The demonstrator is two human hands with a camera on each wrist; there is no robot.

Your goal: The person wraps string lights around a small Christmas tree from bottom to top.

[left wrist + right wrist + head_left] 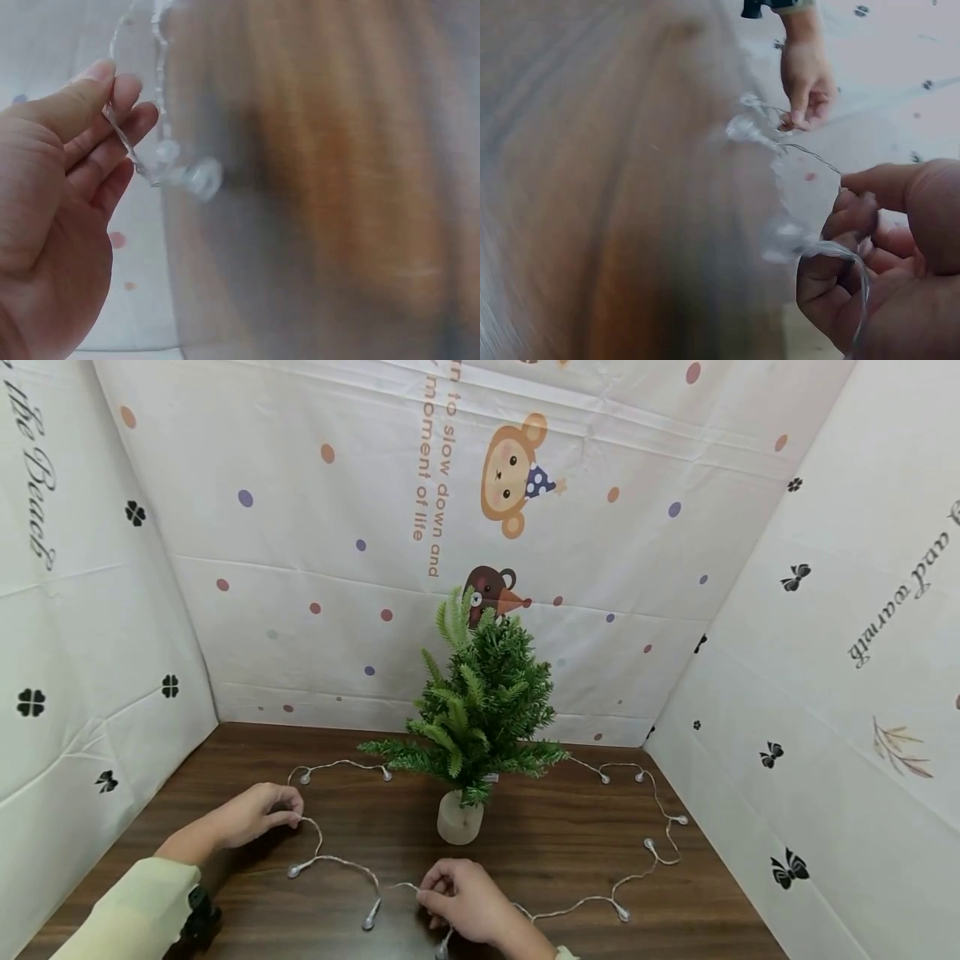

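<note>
A string of fairy lights (pixel 341 860) with clear bulbs lies looped on the table around a small artificial Christmas tree (pixel 502 693), which stands upright on a round pale wooden base (pixel 459 820). To the tree's left, my left hand (pixel 258 814) pinches the wire between thumb and fingers; the left wrist view shows the wire (pixel 126 139) running down to a blurred bulb (pixel 202 178). In front of the base, my right hand (pixel 468 897) pinches another stretch of wire (pixel 814 155) between thumb and forefinger, fingers curled. A bulb (pixel 784 238) hangs beside those fingers.
The dark wood-grain table (pixel 585 839) is bounded by printed white cloth at the back (pixel 285 527), left (pixel 67 635) and right (pixel 847 710). More of the light string, with several bulbs (pixel 622 912), curves along the table's right side and passes behind the tree.
</note>
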